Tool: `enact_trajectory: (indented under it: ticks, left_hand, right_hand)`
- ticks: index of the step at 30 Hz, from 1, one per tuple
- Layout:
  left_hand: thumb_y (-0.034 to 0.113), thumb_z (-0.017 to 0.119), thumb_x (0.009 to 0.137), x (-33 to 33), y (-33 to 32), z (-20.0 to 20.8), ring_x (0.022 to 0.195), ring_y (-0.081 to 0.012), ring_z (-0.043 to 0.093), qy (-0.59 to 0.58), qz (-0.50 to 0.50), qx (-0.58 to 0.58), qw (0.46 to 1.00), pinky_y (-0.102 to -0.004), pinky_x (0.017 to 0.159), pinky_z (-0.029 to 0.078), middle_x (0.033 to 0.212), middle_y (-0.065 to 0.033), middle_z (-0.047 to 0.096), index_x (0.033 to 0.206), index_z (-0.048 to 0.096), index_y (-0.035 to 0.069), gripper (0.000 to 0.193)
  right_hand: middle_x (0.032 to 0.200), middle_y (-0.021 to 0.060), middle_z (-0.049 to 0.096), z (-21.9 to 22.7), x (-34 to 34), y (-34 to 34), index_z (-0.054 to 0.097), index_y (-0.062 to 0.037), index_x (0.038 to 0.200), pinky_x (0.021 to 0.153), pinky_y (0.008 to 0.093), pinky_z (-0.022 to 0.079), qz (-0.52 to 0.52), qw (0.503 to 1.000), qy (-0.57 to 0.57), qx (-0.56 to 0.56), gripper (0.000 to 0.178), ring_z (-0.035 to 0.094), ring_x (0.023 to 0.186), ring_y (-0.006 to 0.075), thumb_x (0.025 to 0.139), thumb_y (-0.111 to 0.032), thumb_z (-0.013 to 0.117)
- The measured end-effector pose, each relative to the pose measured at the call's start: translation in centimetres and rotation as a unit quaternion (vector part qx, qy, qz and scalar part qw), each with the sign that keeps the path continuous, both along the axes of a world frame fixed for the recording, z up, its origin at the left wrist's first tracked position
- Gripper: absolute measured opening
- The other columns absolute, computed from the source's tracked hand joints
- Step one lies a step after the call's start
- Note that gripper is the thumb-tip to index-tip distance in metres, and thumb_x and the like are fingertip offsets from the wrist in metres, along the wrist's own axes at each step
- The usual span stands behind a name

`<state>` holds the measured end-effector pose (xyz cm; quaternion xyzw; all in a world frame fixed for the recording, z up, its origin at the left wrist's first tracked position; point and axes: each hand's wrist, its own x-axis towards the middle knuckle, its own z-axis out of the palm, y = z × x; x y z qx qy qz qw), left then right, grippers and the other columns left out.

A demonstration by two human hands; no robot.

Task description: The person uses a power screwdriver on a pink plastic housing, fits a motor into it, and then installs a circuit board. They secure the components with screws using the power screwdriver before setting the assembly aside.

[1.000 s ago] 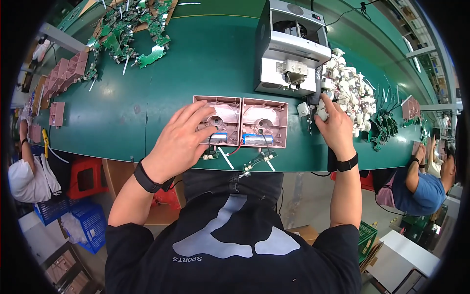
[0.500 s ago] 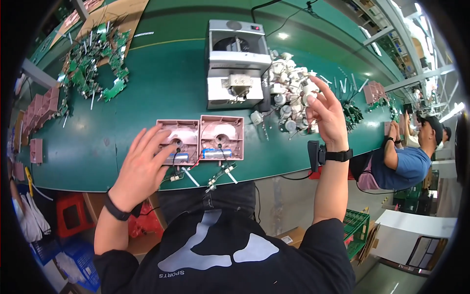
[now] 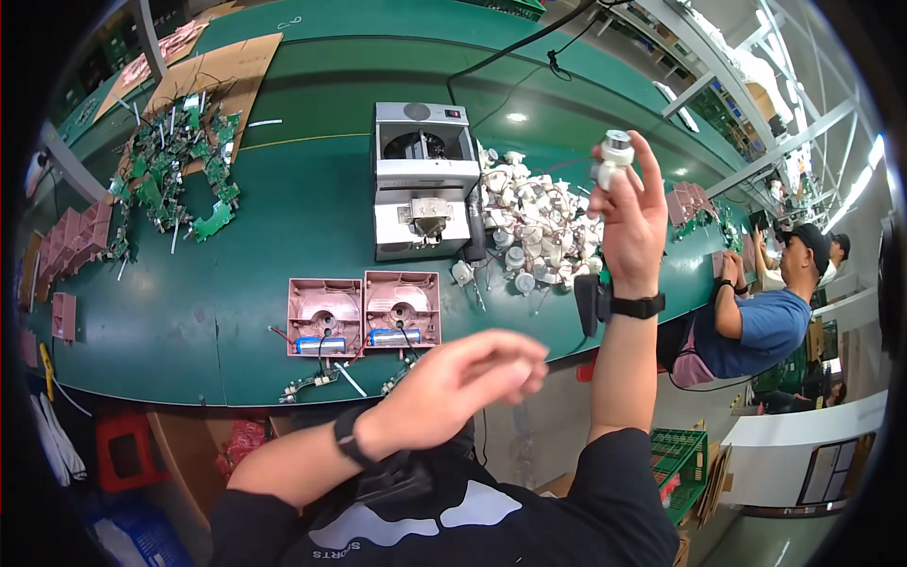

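Observation:
Raised at the right, my right hand [image 3: 631,222] grips a small motor [image 3: 616,151] with a white plastic body and a silver metal end. Its fellows lie in a big pile of white motors [image 3: 539,222] with thin wires, to the left of that hand. My left hand [image 3: 453,386] is in front of the table edge, slightly blurred, fingers stretched out and nothing visible in them. Just beyond it sit two pink plastic housings [image 3: 402,300] side by side, each with a blue cylindrical battery [image 3: 395,337] inside. Small wired circuit boards [image 3: 312,383] hang toward the table's near edge.
A silver machine [image 3: 423,180] with a dark round opening stands behind the housings. Green circuit boards [image 3: 156,180] are heaped on cardboard at the left, near stacked pink housings [image 3: 76,241]. Another person [image 3: 756,312] works at the right. A green crate [image 3: 678,463] is below.
My right hand has lifted a motor up from the pile. My left hand has left the left housing and swung right, to the near side of the table edge. The view has shifted.

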<state>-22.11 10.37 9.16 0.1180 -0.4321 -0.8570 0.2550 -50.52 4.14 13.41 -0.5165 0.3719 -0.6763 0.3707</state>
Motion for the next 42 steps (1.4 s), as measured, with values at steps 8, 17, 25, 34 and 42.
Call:
enact_trajectory:
  ticks: [8, 17, 25, 34, 42]
  left_hand:
    - [0.044, 0.05, 0.112, -12.0, -4.2, -2.9, 0.123, -0.0187, 0.06, 0.043, 0.074, 0.199, 0.976, -0.0391, 0.105, 0.048, 0.133, -0.0085, 0.062, 0.142, 0.056, 0.008, 0.048]
    - [0.036, 0.051, 0.111, -10.9, -0.9, -8.7, 0.124, -0.0227, 0.061, 0.062, -0.058, 0.37, 0.925, -0.0428, 0.104, 0.05, 0.137, -0.0081, 0.061, 0.143, 0.056, 0.01, 0.042]
    - [0.017, 0.051, 0.107, -7.1, 1.2, -7.8, 0.123, -0.0236, 0.062, -0.056, 0.008, 0.294, 0.954, -0.0409, 0.101, 0.052, 0.133, -0.0093, 0.063, 0.148, 0.051, 0.007, 0.042]
    - [0.025, 0.053, 0.111, -5.6, 1.3, -7.9, 0.112, -0.0196, 0.067, -0.091, -0.004, 0.268, 0.959, -0.0334, 0.085, 0.056, 0.12, -0.0067, 0.068, 0.139, 0.06, 0.005, 0.035]
    - [0.03, 0.052, 0.112, -7.9, 0.0, -8.6, 0.104, -0.0165, 0.068, -0.071, 0.097, 0.303, 0.945, -0.0316, 0.081, 0.056, 0.113, -0.0034, 0.068, 0.128, 0.068, 0.005, 0.034]
  right_hand:
    - [0.129, 0.0156, 0.067, -5.9, 1.2, 4.9, 0.049, 0.0003, 0.15, 0.073, 0.027, 0.055, -0.116, 0.985, 0.122, 0.022, 0.051, 0.066, 0.086, 0.0127, 0.1, 0.001, 0.062]
    - [0.108, 0.0166, 0.073, -9.7, 0.8, 12.8, 0.067, -0.0008, 0.125, 0.068, 0.0309, 0.056, -0.151, 0.804, 0.556, -0.148, 0.039, 0.07, 0.075, 0.0236, 0.088, 0.01, 0.068]
    - [0.098, 0.0079, 0.072, -11.4, -1.1, 11.4, 0.07, -0.0055, 0.122, 0.063, 0.0321, 0.054, -0.212, 0.878, 0.415, 0.113, 0.037, 0.07, 0.07, 0.0177, 0.086, 0.004, 0.073]
    - [0.097, 0.0107, 0.074, -11.6, -1.0, 6.9, 0.072, -0.0028, 0.118, 0.067, 0.0367, 0.057, -0.139, 0.805, 0.577, 0.007, 0.031, 0.073, 0.077, 0.0258, 0.087, 0.002, 0.074]
    - [0.099, 0.0134, 0.078, -9.9, -2.3, 6.4, 0.074, -0.0005, 0.118, 0.072, 0.032, 0.059, -0.075, 0.878, 0.47, 0.048, 0.024, 0.076, 0.082, 0.0224, 0.095, 0.001, 0.068]
